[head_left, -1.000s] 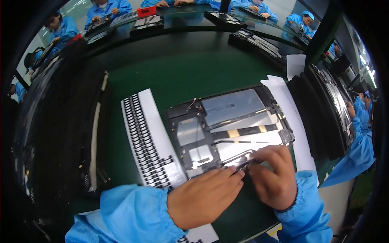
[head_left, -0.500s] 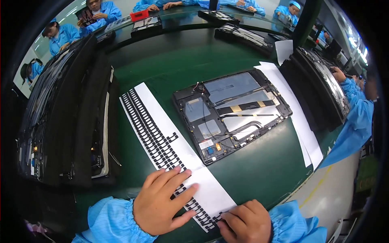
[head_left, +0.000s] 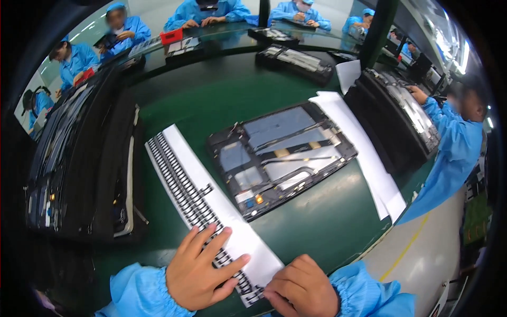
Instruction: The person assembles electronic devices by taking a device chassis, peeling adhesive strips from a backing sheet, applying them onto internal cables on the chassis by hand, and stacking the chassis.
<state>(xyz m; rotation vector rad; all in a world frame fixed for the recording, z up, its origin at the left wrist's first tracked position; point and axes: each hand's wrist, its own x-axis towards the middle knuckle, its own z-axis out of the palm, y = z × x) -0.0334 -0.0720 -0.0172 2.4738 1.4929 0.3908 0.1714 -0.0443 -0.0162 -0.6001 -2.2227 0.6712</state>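
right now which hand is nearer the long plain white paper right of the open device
Right. The right hand is at the near end of the black-patterned sheet, below and left of the white paper in view; the left hand rests on that sheet, farther left.

Green workbench [head_left: 322, 219], bearing one white sheet [head_left: 244, 238] with rows of small black pieces, slanting from left of centre to lower centre, one opened flat black device [head_left: 277, 127] at centre, white papers [head_left: 364, 164] right of centre, and dark stacks [head_left: 97, 174] left and upper right.
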